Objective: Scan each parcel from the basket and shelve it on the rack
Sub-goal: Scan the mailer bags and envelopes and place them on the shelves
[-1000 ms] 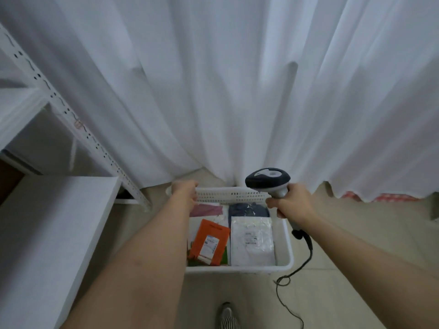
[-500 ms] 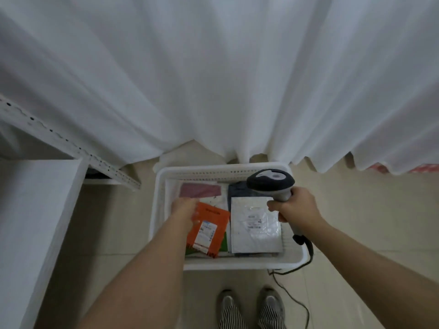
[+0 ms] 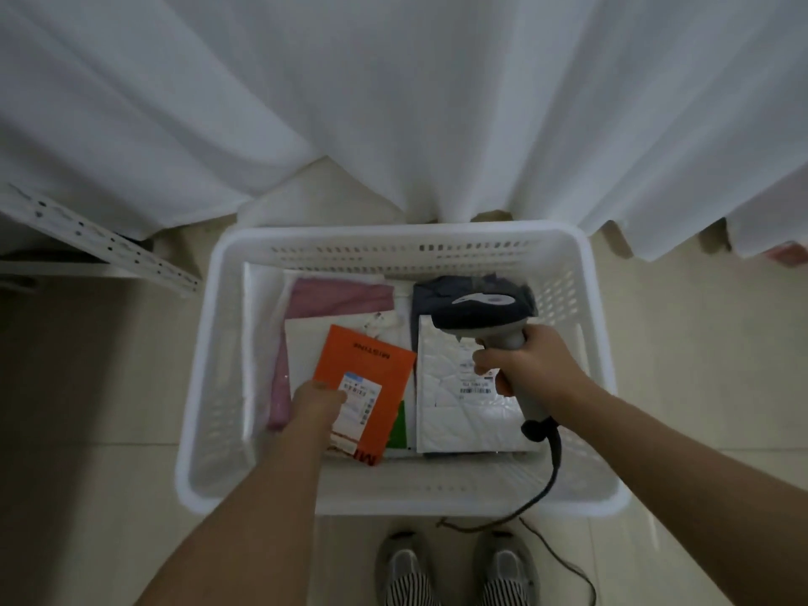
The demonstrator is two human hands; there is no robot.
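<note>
A white plastic basket (image 3: 393, 238) stands on the floor in front of me with several parcels in it. My left hand (image 3: 315, 404) reaches into it and holds the orange parcel (image 3: 371, 369) at its near left edge, thumb on the white label. My right hand (image 3: 524, 369) grips the handle of a grey barcode scanner (image 3: 481, 312), which hovers over the white bubble mailer (image 3: 450, 413) and points left. A pink parcel (image 3: 341, 295) and a dark blue parcel (image 3: 430, 295) lie at the basket's far side.
A white curtain (image 3: 393, 102) hangs right behind the basket. The white rack's perforated post (image 3: 109, 247) shows at the left edge. The scanner cable (image 3: 551, 478) trails over the basket's near rim to the tiled floor beside my shoes (image 3: 459, 570).
My left hand left the basket's far rim and came down onto the orange parcel. My view tilted down, and the scanner in my right hand dropped lower over the basket.
</note>
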